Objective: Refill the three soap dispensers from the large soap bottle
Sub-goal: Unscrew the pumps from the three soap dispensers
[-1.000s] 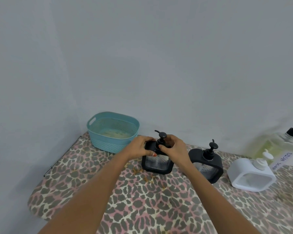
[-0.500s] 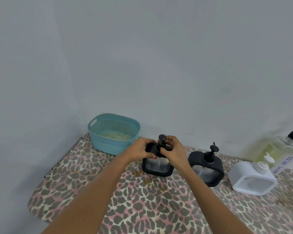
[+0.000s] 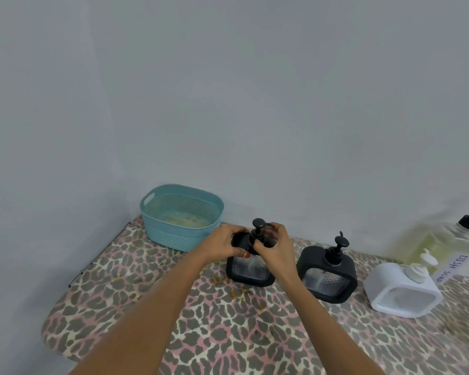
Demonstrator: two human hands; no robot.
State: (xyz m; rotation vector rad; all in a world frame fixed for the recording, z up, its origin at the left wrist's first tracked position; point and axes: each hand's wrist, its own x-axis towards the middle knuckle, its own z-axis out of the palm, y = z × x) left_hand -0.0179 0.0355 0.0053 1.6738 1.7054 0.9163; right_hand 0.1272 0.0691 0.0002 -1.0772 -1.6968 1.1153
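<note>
A leopard-print table (image 3: 228, 334) runs along the grey wall, with a teal basket (image 3: 182, 217) at its back left corner and the large soap bottle (image 3: 439, 244) at the far right. Between them stand a white dispenser (image 3: 401, 290), a black dispenser (image 3: 328, 274) and, just left of it, another black dispenser (image 3: 251, 270). On that last one the left hand (image 3: 224, 246) wraps its fingers around the top, while the right hand (image 3: 275, 246) pinches its pump head (image 3: 258, 230).

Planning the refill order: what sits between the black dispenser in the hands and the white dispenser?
In the head view, a second black dispenser stands between the held black dispenser and the white dispenser, touching neither.
</note>
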